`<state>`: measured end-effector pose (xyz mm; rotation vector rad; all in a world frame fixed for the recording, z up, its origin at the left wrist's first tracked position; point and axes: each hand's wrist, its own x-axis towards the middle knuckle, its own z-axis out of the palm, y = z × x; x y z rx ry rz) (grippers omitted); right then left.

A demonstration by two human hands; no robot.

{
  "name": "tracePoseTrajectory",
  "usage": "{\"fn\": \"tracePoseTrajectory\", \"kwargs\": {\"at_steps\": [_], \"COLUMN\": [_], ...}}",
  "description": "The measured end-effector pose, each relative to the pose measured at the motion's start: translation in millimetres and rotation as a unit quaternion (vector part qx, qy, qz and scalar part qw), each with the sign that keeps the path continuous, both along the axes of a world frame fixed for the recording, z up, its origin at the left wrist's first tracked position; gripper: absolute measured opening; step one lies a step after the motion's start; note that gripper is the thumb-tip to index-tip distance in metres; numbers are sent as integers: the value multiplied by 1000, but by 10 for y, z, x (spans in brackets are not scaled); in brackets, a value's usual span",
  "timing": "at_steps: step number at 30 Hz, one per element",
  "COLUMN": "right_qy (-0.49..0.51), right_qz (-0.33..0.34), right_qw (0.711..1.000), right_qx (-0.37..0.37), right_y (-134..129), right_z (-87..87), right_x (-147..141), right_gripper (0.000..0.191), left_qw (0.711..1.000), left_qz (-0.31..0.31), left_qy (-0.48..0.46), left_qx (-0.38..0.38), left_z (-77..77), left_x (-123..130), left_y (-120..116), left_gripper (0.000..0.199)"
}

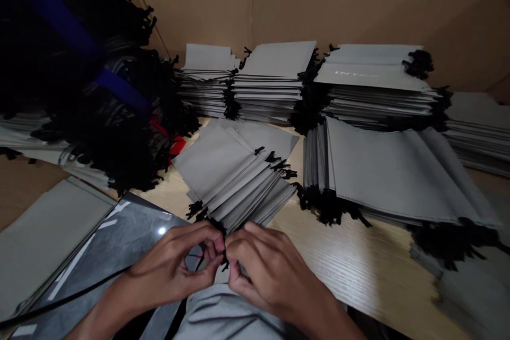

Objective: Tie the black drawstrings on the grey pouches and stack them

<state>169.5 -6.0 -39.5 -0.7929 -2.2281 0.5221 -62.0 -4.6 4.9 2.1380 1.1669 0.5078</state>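
Note:
My left hand (175, 260) and my right hand (263, 271) meet at the lower middle of the view, with their fingertips pinched together on a black drawstring cord (221, 247). The cord comes from the neck of a grey fabric drawstring pouch (221, 275), which is mostly hidden by my fingers. Just beyond my hands, a fanned pile of grey pouches (227, 170) lies on the wooden table (338, 255), its black cord ends bunched at the edges. A thin black cord (67, 295) runs from under my left wrist towards the lower left.
Tall stacks of grey pouches (271, 82) with black cord tufts stand against a cardboard wall (199, 0). A large black mass of cords (99, 117) with blue straps rises at the left. A glossy dark printed sheet (123, 244) lies under my left forearm.

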Motion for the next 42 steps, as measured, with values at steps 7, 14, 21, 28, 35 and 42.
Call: {"fn": "tracePoseTrajectory", "kwargs": {"at_steps": [7, 14, 21, 28, 35, 42], "right_qy": [-6, 3, 74, 114, 99, -13], "right_qz": [5, 13, 11, -71, -62, -10], "right_qw": [1000, 1000, 997, 990, 993, 998], "right_qx": [8, -8, -1, 35, 28, -65], "right_y": [2, -7, 8, -99, -78, -32], "right_z": [21, 14, 29, 59, 46, 186], "right_x": [-2, 1, 2, -117, -102, 71], "right_gripper": [19, 22, 26, 15, 15, 12], "left_qw": [998, 999, 991, 903, 931, 941], "left_qz": [-20, -18, 58, 198, 192, 219], "left_qy": [63, 52, -21, -197, -193, -166], "left_qx": [14, -2, -120, -326, -244, -198], "left_z": [-23, 4, 13, 21, 0, -99], "left_x": [58, 128, 146, 250, 127, 77], "left_y": [26, 57, 38, -14, -154, -233], "left_gripper": [27, 24, 20, 12, 12, 18]}}
